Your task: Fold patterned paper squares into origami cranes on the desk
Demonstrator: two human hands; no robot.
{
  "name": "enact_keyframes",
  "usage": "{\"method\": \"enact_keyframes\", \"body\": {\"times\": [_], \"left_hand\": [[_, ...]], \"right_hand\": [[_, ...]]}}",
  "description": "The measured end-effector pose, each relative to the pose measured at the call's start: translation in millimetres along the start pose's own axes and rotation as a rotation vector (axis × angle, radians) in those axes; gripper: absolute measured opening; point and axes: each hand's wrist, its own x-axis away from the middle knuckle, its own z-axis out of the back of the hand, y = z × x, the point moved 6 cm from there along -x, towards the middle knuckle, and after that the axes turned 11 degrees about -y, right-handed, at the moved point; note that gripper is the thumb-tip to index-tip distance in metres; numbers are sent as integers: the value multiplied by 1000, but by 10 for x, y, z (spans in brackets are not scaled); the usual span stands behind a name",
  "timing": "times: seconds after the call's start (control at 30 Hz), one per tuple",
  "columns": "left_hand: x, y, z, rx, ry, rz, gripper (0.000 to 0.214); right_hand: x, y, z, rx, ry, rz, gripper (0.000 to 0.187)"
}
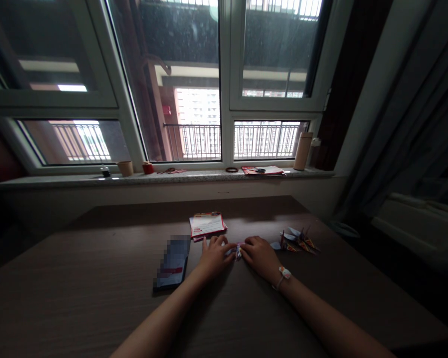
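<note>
A small piece of folded paper (pixel 238 252), pale with purple and pink on it, lies between my two hands at the middle of the table. My left hand (pixel 217 256) grips its left side with bent fingers. On the other side my right hand (pixel 260 254) pinches the paper, fingertips down near the tabletop; a bracelet with a white charm (pixel 284 272) circles that wrist. The fingers cover much of the paper. Just right of my right hand sit several folded paper cranes (pixel 301 242) with red, yellow and whitish parts.
A stack of red-bordered paper sheets (pixel 208 224) lies beyond my left hand. To its near left is a phone (pixel 173 263), partly pixelated. The dark wooden table (pixel 78 278) ends below a windowsill (pixel 205 176) holding a cup (pixel 126 168), papers (pixel 270 170) and a tall bottle (pixel 302 151).
</note>
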Motion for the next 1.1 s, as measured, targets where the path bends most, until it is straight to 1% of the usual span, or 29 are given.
{"method": "enact_keyframes", "body": {"times": [0.3,0.53,0.63,0.93,1.1], "left_hand": [[37,0,49,-7,2,82,33],[43,-13,48,-31,26,102,32],[37,-21,38,-35,27,103,32],[53,-17,60,-32,38,116,32],[55,-16,76,-43,43,116,32]], "right_hand": [[3,35,-29,-64,9,-16,27],[36,127,23,-150,86,-46,26],[48,170,66,-145,114,-90,26],[41,225,14,-53,40,-182,24],[47,233,30,-25,29,-204,26]]}}
